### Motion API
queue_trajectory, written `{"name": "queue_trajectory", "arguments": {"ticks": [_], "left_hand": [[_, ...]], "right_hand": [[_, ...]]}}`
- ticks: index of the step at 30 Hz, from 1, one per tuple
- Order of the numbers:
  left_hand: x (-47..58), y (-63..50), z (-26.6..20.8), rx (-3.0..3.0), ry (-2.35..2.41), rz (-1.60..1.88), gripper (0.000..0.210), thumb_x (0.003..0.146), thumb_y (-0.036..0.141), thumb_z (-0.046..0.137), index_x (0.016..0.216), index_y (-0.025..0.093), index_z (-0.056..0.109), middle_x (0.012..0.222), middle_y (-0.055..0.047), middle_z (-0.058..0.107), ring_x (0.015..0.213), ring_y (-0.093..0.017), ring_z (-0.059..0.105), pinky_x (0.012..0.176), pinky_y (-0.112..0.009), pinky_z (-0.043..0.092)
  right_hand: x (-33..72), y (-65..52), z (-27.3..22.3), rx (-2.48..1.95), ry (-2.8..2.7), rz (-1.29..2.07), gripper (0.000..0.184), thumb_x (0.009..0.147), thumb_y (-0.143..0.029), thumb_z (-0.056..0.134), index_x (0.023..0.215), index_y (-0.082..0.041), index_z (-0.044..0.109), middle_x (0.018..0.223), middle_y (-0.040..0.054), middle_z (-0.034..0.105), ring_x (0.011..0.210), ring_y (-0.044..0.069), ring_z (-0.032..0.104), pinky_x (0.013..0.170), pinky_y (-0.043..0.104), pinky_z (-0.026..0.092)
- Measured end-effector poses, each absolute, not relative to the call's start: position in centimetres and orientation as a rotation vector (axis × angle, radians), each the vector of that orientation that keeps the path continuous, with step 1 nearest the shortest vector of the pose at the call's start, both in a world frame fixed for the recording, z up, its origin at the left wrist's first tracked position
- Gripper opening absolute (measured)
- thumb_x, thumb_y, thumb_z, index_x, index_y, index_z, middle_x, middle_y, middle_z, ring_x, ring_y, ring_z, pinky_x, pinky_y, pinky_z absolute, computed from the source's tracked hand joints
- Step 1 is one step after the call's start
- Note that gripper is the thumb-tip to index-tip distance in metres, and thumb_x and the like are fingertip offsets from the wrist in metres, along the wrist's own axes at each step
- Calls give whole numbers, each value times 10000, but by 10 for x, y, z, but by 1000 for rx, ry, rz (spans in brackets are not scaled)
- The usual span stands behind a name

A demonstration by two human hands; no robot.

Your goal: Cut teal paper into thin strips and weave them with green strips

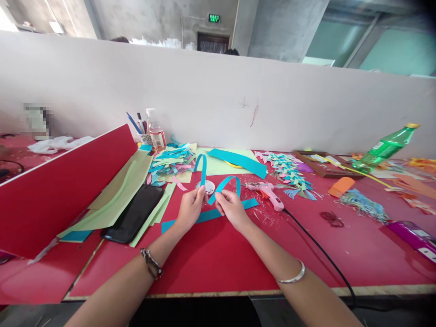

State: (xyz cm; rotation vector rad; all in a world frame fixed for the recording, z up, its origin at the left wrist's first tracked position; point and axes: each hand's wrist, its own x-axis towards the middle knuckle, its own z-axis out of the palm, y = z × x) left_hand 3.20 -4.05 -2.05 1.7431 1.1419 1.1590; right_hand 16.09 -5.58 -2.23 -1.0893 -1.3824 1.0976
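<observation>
My left hand (190,208) pinches a narrow blue paper strip (203,169) whose upper end curls over to the left. Close beside it, my right hand (232,209) holds a curved blue paper strip (225,182) that arches up and bends down on the right. Whether these are two separate strips or one, I cannot tell. Beneath the hands a flat blue strip (251,204) lies across the red table. Just past the fingers is a small white disc (207,186). A pink glue gun (270,192) rests to the right of my right hand.
Left are a black phone (134,213), green paper sheets (117,193) and a red panel (68,181). Behind lie cut paper strips (175,159), a pump bottle (156,131) and a wide blue piece (238,162). Rightward are woven paper (288,168), a green bottle (384,147) and the gun's black cord (316,247).
</observation>
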Motion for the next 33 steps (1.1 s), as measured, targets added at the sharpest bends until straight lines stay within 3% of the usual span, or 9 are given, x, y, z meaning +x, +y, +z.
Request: {"name": "queue_trajectory", "arguments": {"ticks": [11, 14, 16, 18, 20, 22, 27, 30, 33], "left_hand": [[24, -36, -2, 1804, 1073, 1307, 343, 852, 363, 298, 664, 147, 487, 531, 39, 388, 471, -74, 353, 478, -184, 297], [15, -40, 18, 2024, 1045, 1286, 340, 864, 340, 273, 746, 145, 525, 584, 19, 434, 530, -91, 403, 545, -198, 338], [8, -45, 33, 2232, 998, 1215, 349, 866, 332, 276, 775, 142, 555, 658, -8, 468, 610, -111, 445, 618, -216, 363], [1, -53, 46, 2405, 907, 1112, 355, 870, 316, 272, 790, 143, 571, 762, -39, 489, 726, -135, 472, 709, -237, 375], [-4, -62, 55, 2523, 786, 971, 357, 874, 306, 262, 826, 150, 579, 866, -62, 493, 820, -152, 474, 783, -259, 371], [-6, -72, 62, 2583, 680, 838, 351, 873, 312, 271, 859, 162, 588, 937, -71, 486, 851, -158, 474, 810, -268, 371], [-8, -90, 69, 2531, 555, 795, 319, 863, 304, 319, 867, 193, 618, 993, -69, 459, 930, -168, 454, 848, -262, 369], [-11, -87, 67, 2435, 640, 883, 323, 865, 289, 316, 841, 184, 621, 1094, -69, 426, 1027, -175, 414, 926, -284, 317], [-12, -77, 58, 2357, 698, 836, 343, 861, 318, 315, 823, 176, 625, 1214, -66, 383, 1131, -196, 353, 972, -312, 269]], "right_hand": [[168, -58, -17, -1084, -1818, 1296, 343, 752, -378, 446, 482, -174, 393, 377, -69, 388, 329, 49, 335, 361, 181, 244], [174, -53, -14, -1183, -1837, 1043, 381, 751, -434, 443, 481, -166, 417, 409, -60, 360, 381, 62, 347, 388, 186, 244], [179, -50, -9, -1192, -1712, 783, 307, 736, -436, 478, 593, -165, 479, 482, -57, 369, 436, 70, 362, 423, 189, 266], [183, -50, 1, -1160, -1617, 595, 274, 710, -411, 532, 858, -182, 510, 600, -49, 411, 464, 71, 364, 450, 194, 297], [184, -54, 13, -1147, -1652, 472, 482, 682, -385, 576, 1107, -225, 414, 735, -24, 450, 474, 70, 360, 469, 206, 325], [183, -58, 25, -1168, -1778, 366, 572, 677, -356, 585, 1194, -264, 359, 846, 6, 468, 508, 80, 379, 495, 219, 342], [177, -57, 36, -1141, -1884, 275, 202, 772, -256, 436, 926, -215, 560, 815, 28, 501, 637, 127, 451, 568, 239, 361], [177, -55, 38, -1111, -1713, 395, 148, 770, -268, 424, 719, -180, 531, 642, 2, 479, 560, 115, 443, 517, 232, 346], [177, -55, 40, -1068, -1559, 689, 137, 734, -312, 480, 688, -183, 496, 521, -41, 448, 436, 86, 415, 445, 216, 326]]}}
